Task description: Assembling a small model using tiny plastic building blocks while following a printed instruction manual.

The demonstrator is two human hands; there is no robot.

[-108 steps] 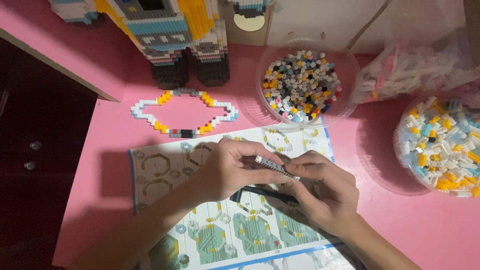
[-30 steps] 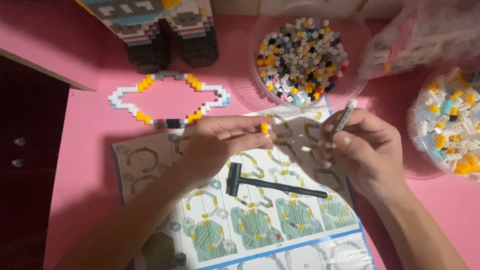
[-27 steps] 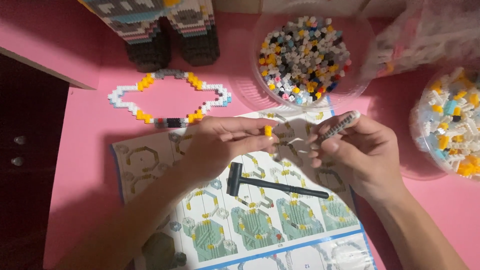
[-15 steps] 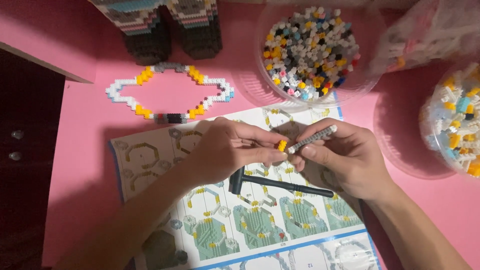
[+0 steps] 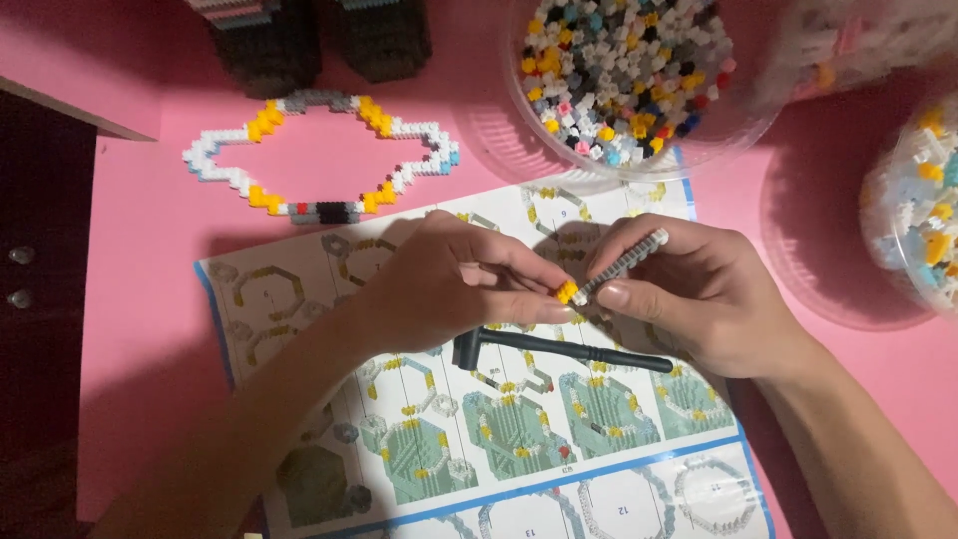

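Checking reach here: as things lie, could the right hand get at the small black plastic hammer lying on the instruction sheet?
Probably yes, once freed. The small black plastic hammer lies uncovered on the instruction sheet, just below the right hand, but that hand grips a grey brick strip.

- The light is dim and warm, so my pink table [image 5: 130, 329] looks deep magenta.
- It falls from the upper right: my left hand [image 5: 449, 284] and forearm cast a soft shadow leftwards over the sheet [image 5: 479, 439].
- The tubs throw round shadows on the table.
- The left edge sinks into near black.
- My hands are fairly sharp; the corners go soft and grainy.
- Faint glare shows on the tub [image 5: 718, 140] rim.
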